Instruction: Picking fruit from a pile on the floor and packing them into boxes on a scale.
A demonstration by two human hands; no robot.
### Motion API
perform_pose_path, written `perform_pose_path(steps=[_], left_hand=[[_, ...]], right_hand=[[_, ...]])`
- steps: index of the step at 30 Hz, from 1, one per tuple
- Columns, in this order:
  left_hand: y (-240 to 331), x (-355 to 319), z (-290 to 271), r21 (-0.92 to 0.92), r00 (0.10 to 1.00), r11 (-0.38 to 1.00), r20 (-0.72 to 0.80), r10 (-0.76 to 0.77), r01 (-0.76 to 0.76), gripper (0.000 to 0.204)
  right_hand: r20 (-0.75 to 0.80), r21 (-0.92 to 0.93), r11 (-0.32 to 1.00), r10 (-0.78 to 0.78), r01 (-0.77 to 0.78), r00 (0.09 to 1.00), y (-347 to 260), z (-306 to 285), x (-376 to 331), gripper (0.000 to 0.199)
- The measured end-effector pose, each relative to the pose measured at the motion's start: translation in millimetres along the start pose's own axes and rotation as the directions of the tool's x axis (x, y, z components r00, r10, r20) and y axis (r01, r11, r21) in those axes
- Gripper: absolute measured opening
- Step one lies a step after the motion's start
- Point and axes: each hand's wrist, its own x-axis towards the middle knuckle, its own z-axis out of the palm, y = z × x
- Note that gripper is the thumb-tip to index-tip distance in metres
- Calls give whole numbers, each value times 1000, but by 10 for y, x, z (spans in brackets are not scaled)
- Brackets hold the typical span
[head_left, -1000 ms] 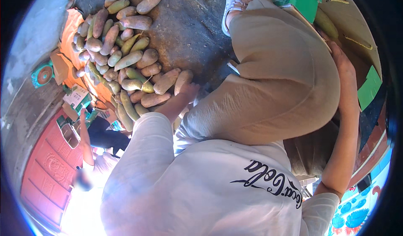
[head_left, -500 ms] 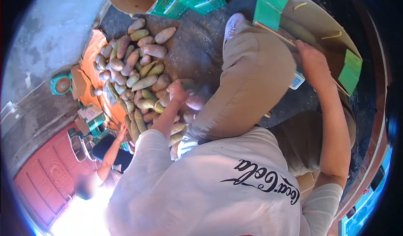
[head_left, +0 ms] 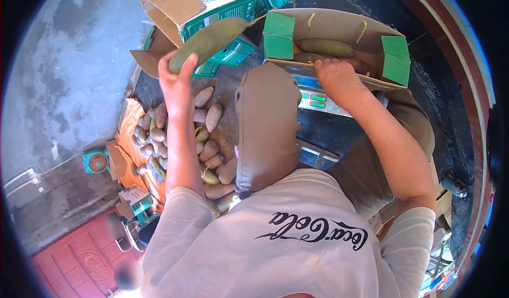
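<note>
My left hand is raised over the pile and grips the thick end of a large green radish. Its thin, pointed tail points right, toward an open cardboard box with green end flaps. My right hand has its fingers hooked over the near rim of that box. Inside the box lies another green radish, with more partly hidden behind the rim. Below my left hand, a pile of greenish and reddish-brown radishes spreads over the floor, partly covered by my arm and knee.
A digital scale with lit green displays sits under the open box. More green-and-white cartons stand at the far left. An orange sheet lies along the pile's left side. Another person is at the lower left edge.
My left hand has risen from the pile and moved forward, now carrying a green radish. My right hand stays on the box rim. The view has swung toward the right.
</note>
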Motion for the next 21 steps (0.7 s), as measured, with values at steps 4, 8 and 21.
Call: perform_pose_path(steps=[4, 8, 21], left_hand=[[380, 15, 702, -132, 936, 986, 349, -50, 102, 44], [339, -22, 1262, -218, 804, 945, 591, -72, 244, 46], [-1108, -298, 328, 359, 950, 919, 309, 46, -161, 18]], right_hand=[[36, 26, 1000, 5, -6, 999, -8, -24, -1, 20], [34, 31, 999, 4, -5, 999, 2, -23, -2, 21], [-19, 11, 1000, -25, 25, 1000, 26, -2, 27, 15]])
